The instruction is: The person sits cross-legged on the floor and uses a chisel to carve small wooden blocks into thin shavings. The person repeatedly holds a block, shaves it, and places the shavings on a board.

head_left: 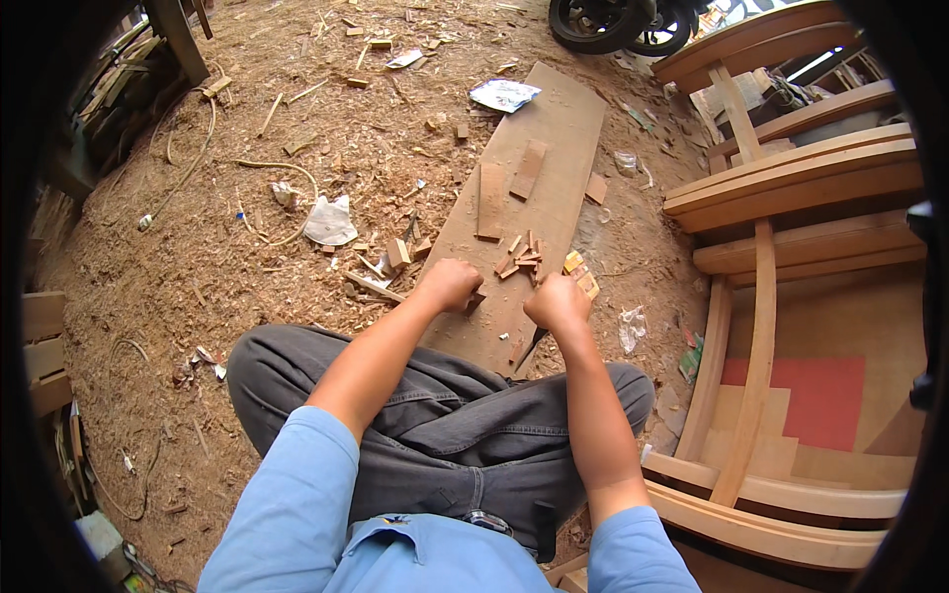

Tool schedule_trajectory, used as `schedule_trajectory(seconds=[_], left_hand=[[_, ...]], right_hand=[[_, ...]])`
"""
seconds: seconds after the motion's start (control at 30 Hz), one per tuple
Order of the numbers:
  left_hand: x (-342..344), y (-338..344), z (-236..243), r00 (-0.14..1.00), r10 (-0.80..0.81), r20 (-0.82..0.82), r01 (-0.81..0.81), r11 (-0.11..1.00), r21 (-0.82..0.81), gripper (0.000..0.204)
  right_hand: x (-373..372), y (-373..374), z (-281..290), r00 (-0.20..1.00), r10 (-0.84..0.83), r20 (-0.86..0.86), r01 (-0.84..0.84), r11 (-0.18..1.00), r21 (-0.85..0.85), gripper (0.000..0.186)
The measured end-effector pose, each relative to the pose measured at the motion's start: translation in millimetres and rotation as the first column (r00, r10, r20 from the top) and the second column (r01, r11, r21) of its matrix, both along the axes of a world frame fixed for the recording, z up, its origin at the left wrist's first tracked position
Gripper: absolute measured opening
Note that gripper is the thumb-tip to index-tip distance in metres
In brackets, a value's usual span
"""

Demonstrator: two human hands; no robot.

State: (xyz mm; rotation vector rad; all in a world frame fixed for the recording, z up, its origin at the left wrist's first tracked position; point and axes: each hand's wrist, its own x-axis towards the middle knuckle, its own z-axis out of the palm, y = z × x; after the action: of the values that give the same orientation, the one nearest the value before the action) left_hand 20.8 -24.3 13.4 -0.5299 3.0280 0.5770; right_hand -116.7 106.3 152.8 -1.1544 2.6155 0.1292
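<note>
Ground (pixel 178 287): a carpet of pale shavings and offcuts spreads across the outdoor work area, strewn with cord and scraps.
Wooden frames (pixel 791 178): reddish-brown joinery stands along the right side, crossed by lighter slats.
Worker (pixel 465 425): a person in a light blue shirt and dark trousers sits cross-legged, both forearms stretched forward.
Board (pixel 559 124): a long, flat plank runs outward from the worker's lap, serving as a surface beneath the hands.
Motorcycle wheel (pixel 598 25): a black tire rests at the top edge, beyond the board.
Left hand (pixel 451 285): clenched around a small wood piece (pixel 475 302), mostly hidden by the fist, over the board's left side.
Right hand (pixel 560 301): closed around a dark pointed tool (pixel 533 347), its tip angled down toward the lap at the board's near end; the handle is concealed.
Flat wood pieces (pixel 489 201): two lie side by side on the board, beyond the hands.
Small sticks (pixel 521 262): a loose heap of reddish cuttings sits on the board, between the hands and just beyond them.
</note>
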Motion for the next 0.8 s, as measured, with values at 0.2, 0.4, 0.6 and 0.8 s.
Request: schedule_trajectory(seconds=[0.2, 0.4, 0.6, 0.8], left_hand=[[0, 0, -2, 1.0, -0.007, -0.019, 0.007, 1.0, -0.01, 0.012], [-1, 0, -1, 1.0, -0.011, -0.021, 0.011, 1.0, -0.029, 0.012], [-1, 0, -3, 0.999, -0.004, -0.035, 0.003, 1.0, -0.03, 0.012], [-3, -1, -3, 1.0, -0.002, 0.012, 0.002, 1.0, -0.009, 0.012]], right_hand=[[-3, 0, -22, 0.986, -0.1, -0.136, 0.084, 0.989, -0.118, 0.03], [-15, -1, 0, 0.974, -0.166, -0.158, 0.078, 0.889, -0.452, 0.033], [-11, -2, -4, 0.991, -0.127, 0.049, 0.133, 0.982, -0.138, 0.045], [-5, -7, -12, 0.98, -0.177, -0.092, 0.127, 0.91, -0.395, 0.029]])
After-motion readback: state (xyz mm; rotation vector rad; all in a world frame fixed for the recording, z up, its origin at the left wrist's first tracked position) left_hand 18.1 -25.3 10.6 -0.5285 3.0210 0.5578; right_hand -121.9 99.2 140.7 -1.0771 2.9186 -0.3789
